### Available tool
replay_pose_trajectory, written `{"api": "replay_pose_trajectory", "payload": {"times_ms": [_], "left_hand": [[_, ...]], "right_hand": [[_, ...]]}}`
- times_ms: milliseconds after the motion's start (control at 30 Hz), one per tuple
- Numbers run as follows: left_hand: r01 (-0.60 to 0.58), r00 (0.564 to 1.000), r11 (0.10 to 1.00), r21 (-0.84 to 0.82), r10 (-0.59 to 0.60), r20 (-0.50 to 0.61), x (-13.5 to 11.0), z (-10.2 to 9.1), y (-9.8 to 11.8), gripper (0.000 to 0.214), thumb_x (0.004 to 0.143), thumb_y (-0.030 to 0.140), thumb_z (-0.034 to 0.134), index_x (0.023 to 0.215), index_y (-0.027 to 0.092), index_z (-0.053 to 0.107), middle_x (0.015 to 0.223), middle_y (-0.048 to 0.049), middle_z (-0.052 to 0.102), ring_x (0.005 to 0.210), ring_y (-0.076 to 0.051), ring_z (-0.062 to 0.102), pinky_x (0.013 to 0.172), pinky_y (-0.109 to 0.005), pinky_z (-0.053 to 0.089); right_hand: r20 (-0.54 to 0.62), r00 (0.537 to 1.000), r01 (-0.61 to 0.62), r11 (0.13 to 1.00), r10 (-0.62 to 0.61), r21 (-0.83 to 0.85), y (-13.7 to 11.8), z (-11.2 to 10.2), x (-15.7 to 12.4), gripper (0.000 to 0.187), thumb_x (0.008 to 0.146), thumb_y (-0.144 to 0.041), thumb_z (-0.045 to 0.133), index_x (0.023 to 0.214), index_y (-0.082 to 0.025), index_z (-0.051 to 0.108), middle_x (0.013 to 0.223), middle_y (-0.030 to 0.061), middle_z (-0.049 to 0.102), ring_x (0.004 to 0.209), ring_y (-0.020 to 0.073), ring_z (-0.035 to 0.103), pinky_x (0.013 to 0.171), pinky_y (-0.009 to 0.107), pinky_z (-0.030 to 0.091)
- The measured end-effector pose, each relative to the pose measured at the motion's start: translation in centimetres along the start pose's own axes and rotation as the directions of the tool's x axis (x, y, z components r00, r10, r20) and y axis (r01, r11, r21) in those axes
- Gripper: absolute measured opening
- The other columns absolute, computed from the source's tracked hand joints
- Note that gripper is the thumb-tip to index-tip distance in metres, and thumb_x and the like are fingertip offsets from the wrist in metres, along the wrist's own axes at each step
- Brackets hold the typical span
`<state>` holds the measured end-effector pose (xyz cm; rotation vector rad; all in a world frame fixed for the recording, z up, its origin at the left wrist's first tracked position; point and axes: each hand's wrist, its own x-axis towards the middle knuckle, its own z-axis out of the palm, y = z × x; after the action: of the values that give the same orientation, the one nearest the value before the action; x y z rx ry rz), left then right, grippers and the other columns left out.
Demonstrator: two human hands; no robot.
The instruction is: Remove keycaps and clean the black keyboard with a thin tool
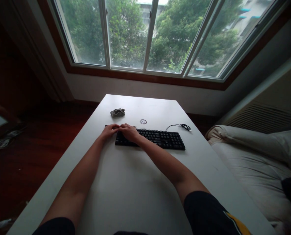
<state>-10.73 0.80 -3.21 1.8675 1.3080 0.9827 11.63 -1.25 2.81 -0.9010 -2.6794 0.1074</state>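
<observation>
Black keyboard (157, 139), long and flat with dark keys, lying crosswise on the middle of a white counter (135, 182). Right hand (129, 132) palm down over its left end. Left hand (108, 130) at the left edge, fingertips meeting the right. Open or gripping: impossible to tell for either. Behind the hands, a crumpled grey lump (117, 112) and a small ring (143, 121). Behind the keyboard's right end, a loose black cable (179, 126). Beside the counter, a pale bed (248, 156).

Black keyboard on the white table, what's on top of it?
The right hand lies over the left end of the black keyboard; the left hand meets it at the corner. Keys beneath are covered.
</observation>
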Motion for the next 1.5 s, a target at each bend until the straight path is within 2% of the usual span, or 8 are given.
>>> {"api": "replay_pose_trajectory", "payload": {"times_ms": [133, 367, 767, 1200, 1267, 1333, 1400, 1500], "left_hand": [[0.003, 1.0, 1.0, -0.006, -0.003, 0.002, -0.1, -0.1, 0.3, 0.038, 0.081, 0.043, 0.065, 0.109, 0.019, 0.076, 0.099, -0.0065, 0.079, 0.091, -0.024, 0.073, 0.087, -0.035, 0.055], [0.017, 1.0, 0.999, 0.03, -0.016, -0.023, 0.0, -0.6, 0.4, 0.037, 0.082, 0.043, 0.065, 0.108, 0.021, 0.076, 0.101, -0.0063, 0.079, 0.094, -0.024, 0.072, 0.089, -0.036, 0.056], [0.052, 0.998, 0.997, 0.057, -0.05, -0.028, 0.0, -0.9, -0.1, 0.038, 0.082, 0.044, 0.063, 0.11, 0.021, 0.076, 0.1, -0.0063, 0.079, 0.094, -0.025, 0.072, 0.09, -0.037, 0.055], [0.053, 0.998, 0.996, 0.074, -0.05, -0.047, -0.1, -0.6, 0.3, 0.037, 0.082, 0.045, 0.064, 0.108, 0.022, 0.077, 0.1, -0.006, 0.079, 0.094, -0.024, 0.072, 0.089, -0.035, 0.055], [0.07, 0.995, 0.992, 0.104, -0.062, -0.076, -0.1, -0.5, 0.3, 0.035, 0.083, 0.044, 0.063, 0.107, 0.022, 0.077, 0.099, -0.0055, 0.079, 0.091, -0.024, 0.071, 0.087, -0.035, 0.054], [0.091, 0.987, 0.985, 0.145, -0.07, -0.144, -0.1, -0.4, 0.5, 0.033, 0.085, 0.043, 0.061, 0.105, 0.022, 0.076, 0.097, -0.0053, 0.078, 0.086, -0.023, 0.07, 0.084, -0.034, 0.053], [0.114, 0.968, 0.973, 0.199, -0.064, -0.242, -0.2, -0.5, 0.6, 0.03, 0.088, 0.041, 0.058, 0.104, 0.022, 0.076, 0.099, -0.0054, 0.077, 0.084, -0.022, 0.068, 0.084, -0.034, 0.052], [0.187, 0.909, 0.927, 0.326, -0.037, -0.415, -0.4, -0.9, 0.7, 0.028, 0.091, 0.036, 0.055, 0.103, 0.022, 0.075, 0.105, -0.0085, 0.073, 0.092, -0.024, 0.064, 0.094, -0.037, 0.049]], "right_hand": [[-0.008, 0.999, 0.031, 1.0, -0.031, 0.007, 0.7, 0.4, -0.4, 0.033, 0.1, -0.012, 0.048, 0.119, -0.028, 0.07, 0.12, 0.006, 0.065, 0.114, 0.0206, 0.055, 0.089, 0.029, 0.049], [-0.022, 0.999, 0.029, 0.999, -0.029, 0.028, 1.5, -0.2, -1.3, 0.032, 0.096, -0.007, 0.051, 0.112, -0.025, 0.072, 0.118, 0.0054, 0.066, 0.111, 0.0192, 0.055, 0.089, 0.027, 0.048], [-0.044, 0.999, 0.0, 0.997, 0.003, 0.082, 1.7, -0.9, -2.3, 0.033, 0.095, -0.005, 0.052, 0.111, -0.025, 0.073, 0.117, 0.0059, 0.066, 0.114, 0.0186, 0.056, 0.095, 0.028, 0.048], [-0.071, 0.997, -0.026, 0.995, 0.033, 0.098, 2.3, -0.6, -3.0, 0.037, 0.09, -0.003, 0.053, 0.111, -0.026, 0.074, 0.118, 0.0048, 0.067, 0.116, 0.019, 0.056, 0.097, 0.029, 0.047], [-0.111, 0.99, -0.07, 0.989, 0.084, 0.131, 2.8, -0.7, -2.8, 0.036, 0.09, -0.005, 0.054, 0.111, -0.026, 0.074, 0.117, 0.0049, 0.068, 0.116, 0.0195, 0.057, 0.099, 0.03, 0.047], [-0.176, 0.965, -0.162, 0.971, 0.193, 0.174, 3.7, -0.8, -2.5, 0.031, 0.092, -0.011, 0.056, 0.113, -0.025, 0.073, 0.116, 0.0055, 0.069, 0.112, 0.02, 0.06, 0.098, 0.031, 0.047], [-0.228, 0.913, -0.291, 0.931, 0.339, 0.219, 4.9, -0.8, -2.1, 0.027, 0.094, -0.019, 0.058, 0.117, -0.024, 0.07, 0.116, 0.0064, 0.07, 0.108, 0.0207, 0.062, 0.096, 0.032, 0.048], [-0.207, 0.816, -0.482, 0.833, 0.54, 0.271, 7.0, -0.7, -1.6, 0.028, 0.093, -0.026, 0.062, 0.12, -0.022, 0.067, 0.113, 0.0071, 0.072, 0.103, 0.022, 0.065, 0.093, 0.034, 0.049]]}}
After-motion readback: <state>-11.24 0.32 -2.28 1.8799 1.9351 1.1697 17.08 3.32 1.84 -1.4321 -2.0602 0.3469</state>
